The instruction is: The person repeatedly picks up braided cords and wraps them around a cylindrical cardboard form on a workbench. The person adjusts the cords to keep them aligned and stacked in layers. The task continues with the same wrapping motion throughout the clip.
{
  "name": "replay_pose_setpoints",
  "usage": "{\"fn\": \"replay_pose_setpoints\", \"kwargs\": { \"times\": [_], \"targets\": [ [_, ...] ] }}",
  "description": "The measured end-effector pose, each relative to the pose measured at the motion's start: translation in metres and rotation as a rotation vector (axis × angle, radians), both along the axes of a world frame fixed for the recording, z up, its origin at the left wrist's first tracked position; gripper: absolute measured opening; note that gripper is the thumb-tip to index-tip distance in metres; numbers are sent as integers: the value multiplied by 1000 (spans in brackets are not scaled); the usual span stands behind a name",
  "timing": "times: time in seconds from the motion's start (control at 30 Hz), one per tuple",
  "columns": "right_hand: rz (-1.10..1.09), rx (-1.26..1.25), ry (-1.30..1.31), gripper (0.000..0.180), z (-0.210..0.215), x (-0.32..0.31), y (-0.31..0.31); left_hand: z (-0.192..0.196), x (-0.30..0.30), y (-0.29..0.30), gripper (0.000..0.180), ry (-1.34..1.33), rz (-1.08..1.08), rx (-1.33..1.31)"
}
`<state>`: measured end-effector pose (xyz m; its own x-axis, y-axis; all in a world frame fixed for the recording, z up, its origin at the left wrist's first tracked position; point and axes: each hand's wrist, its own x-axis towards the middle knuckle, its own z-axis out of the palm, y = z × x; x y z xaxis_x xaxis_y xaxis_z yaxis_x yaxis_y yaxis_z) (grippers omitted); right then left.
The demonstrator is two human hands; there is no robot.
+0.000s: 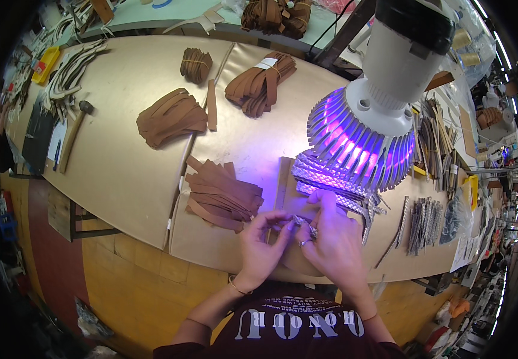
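Braided strap is pinched between the fingertips of both hands, left hand and right hand, at the near edge of the worktop under the violet lamp. Finished braids (a small row) lie beneath the lamp. Judged early: the brown leather strips beside the left hand, and further bundles beyond, remain unbraided.

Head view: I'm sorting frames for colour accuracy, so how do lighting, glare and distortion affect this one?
Head view: the white finned lamp throws violet light onto the braided silvery strips under it and tints the left hand and right hand; pale glare sits on the tan table sheet; fisheye bends the table edge, and the corners are black.
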<state>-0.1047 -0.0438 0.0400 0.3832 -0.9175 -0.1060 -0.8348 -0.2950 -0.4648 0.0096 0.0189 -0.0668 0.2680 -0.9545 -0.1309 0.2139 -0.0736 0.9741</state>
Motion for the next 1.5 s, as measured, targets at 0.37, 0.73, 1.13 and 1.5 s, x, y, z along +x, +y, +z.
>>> {"fn": "replay_pose_setpoints", "kwargs": {
  "times": [0.37,0.73,1.13,1.5],
  "targets": [
    [22,-63,-83,40,6,-6,3,9,-11,15,38,-559,-59,-286],
    [-35,146,-19,26,42,-59,-6,10,-6,18,45,-657,-203,-359],
    [-183,170,-277,29,26,-72,-3,16,-5,18,44,-755,-245,-332],
    [-343,265,-453,33,-14,-88,15,20,-4,17,44,-829,-257,-311]
  ]
}}
